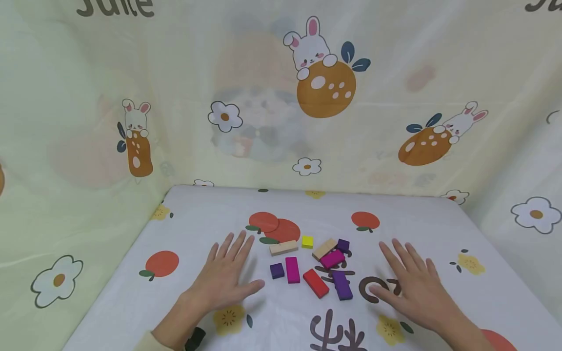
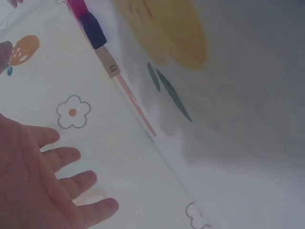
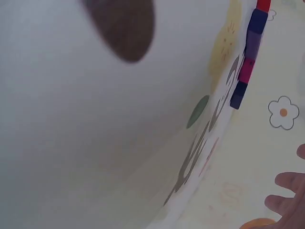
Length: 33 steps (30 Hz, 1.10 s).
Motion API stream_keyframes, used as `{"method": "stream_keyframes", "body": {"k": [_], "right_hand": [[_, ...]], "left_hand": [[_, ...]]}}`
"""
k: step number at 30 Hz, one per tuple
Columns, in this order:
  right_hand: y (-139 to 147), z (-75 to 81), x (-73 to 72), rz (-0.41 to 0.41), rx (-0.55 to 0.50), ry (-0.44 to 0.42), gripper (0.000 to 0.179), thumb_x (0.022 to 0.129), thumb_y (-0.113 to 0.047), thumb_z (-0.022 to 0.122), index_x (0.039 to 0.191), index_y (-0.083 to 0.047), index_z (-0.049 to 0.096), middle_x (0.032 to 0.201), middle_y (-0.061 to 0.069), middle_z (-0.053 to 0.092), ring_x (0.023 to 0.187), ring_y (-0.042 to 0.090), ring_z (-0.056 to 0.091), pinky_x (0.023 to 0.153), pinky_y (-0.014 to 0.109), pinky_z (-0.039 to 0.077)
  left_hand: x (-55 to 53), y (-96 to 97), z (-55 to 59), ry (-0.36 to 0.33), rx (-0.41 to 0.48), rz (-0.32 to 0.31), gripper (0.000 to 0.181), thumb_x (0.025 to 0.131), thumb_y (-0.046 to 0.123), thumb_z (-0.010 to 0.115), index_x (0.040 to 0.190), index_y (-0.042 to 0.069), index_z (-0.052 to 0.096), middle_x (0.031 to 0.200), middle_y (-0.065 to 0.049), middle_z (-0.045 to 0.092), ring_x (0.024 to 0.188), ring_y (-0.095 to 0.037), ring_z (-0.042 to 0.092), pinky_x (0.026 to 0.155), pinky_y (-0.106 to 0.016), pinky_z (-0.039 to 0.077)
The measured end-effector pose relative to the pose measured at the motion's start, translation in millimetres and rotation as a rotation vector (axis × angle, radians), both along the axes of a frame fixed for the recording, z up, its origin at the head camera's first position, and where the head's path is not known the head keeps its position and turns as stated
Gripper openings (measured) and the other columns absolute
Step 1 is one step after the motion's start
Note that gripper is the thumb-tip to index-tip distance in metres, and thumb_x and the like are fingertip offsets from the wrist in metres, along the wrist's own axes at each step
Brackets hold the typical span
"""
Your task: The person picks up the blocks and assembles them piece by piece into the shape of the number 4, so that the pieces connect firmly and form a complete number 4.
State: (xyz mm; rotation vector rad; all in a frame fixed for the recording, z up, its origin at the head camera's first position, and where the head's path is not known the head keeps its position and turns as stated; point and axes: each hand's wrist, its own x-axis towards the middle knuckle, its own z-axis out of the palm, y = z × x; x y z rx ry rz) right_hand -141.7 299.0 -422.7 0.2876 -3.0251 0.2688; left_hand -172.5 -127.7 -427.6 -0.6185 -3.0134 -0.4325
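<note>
My left hand (image 1: 224, 280) is spread over the table, left of a loose group of small wooden blocks, holding nothing. On the other side my right hand (image 1: 414, 290) is spread too, its thumb towards the group. Nearest the left hand are a dark purple cube (image 1: 277, 270), a magenta block (image 1: 292, 270) and a plain wood block (image 1: 283, 247). A yellow cube (image 1: 307, 242) lies at the back. A red block (image 1: 315, 283) and a long purple block (image 1: 342, 285) are in front. Another magenta block (image 1: 332, 259) touches a plain block (image 1: 325, 249) beside a second dark cube (image 1: 343, 245).
A white cloth printed with fruit and flowers covers the table (image 1: 118, 302). Pale curtains (image 1: 254, 63) with rabbit prints hang behind it and at both sides. A black object (image 1: 195, 339) shows at the left wrist.
</note>
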Motion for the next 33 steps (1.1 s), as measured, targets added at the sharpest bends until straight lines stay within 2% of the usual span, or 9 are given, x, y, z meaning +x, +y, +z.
{"method": "stream_keyframes", "body": {"k": [6,14,19,27,33], "right_hand": [[-13.9,5.2,0.8,0.030,-0.025,-0.012,0.103,0.087,-0.072,0.065,0.166,-0.020,0.024,0.170,0.022,0.023,0.153,0.051,0.017,0.111,0.084,0.014],[-27.0,7.2,-1.1,0.057,-0.019,0.002,0.101,0.087,-0.073,0.065,0.166,-0.023,0.025,0.170,0.018,0.024,0.154,0.049,0.018,0.110,0.085,0.016],[-33.3,6.8,-3.2,0.064,-0.017,-0.003,0.101,0.086,-0.075,0.064,0.165,-0.024,0.027,0.170,0.017,0.025,0.154,0.048,0.019,0.111,0.084,0.016],[-38.3,7.3,-4.9,0.077,-0.024,-0.003,0.101,0.085,-0.074,0.065,0.165,-0.024,0.027,0.170,0.017,0.025,0.155,0.048,0.018,0.112,0.084,0.016],[-38.7,8.5,-7.2,0.092,-0.025,0.008,0.102,0.085,-0.073,0.065,0.165,-0.023,0.027,0.170,0.016,0.025,0.155,0.047,0.019,0.111,0.084,0.017]], "left_hand": [[0.5,6.0,2.7,-0.003,0.003,-0.016,0.097,0.093,0.067,0.057,0.167,0.016,0.021,0.175,-0.007,0.015,0.161,-0.039,0.011,0.124,-0.069,0.015],[-0.2,15.7,3.2,-0.031,-0.002,-0.036,0.097,0.092,0.067,0.057,0.167,0.018,0.019,0.175,-0.006,0.014,0.161,-0.039,0.012,0.123,-0.070,0.016],[-0.9,20.8,1.8,-0.024,-0.020,-0.037,0.099,0.091,0.070,0.056,0.167,0.019,0.019,0.175,-0.005,0.013,0.161,-0.038,0.012,0.123,-0.070,0.018],[-2.3,24.4,1.0,-0.025,-0.054,-0.035,0.099,0.091,0.072,0.055,0.168,0.021,0.016,0.176,-0.003,0.010,0.161,-0.036,0.011,0.123,-0.069,0.018],[-2.1,26.8,3.1,-0.021,-0.032,-0.042,0.098,0.091,0.070,0.056,0.167,0.020,0.018,0.176,-0.005,0.011,0.161,-0.038,0.012,0.123,-0.070,0.018]]}}
